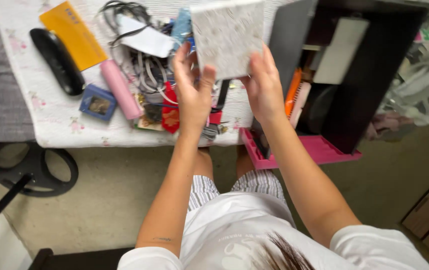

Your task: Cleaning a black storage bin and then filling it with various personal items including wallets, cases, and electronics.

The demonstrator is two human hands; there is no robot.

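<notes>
Holding a white speckled box (228, 35) up over the cluttered bed (49, 115), we grip its lower edge with left hand (193, 92) and right hand (263, 85), fingers closed on the two bottom corners. Looks stiff, light, card-like, probably smooth, so the edges seem the best hold. Pink tube (120, 88) and black cabinet (369, 75) sit nearby.

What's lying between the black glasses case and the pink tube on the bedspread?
In the head view, a small blue box lies between the black glasses case and the pink tube, low in the gap, close against the tube.
</notes>
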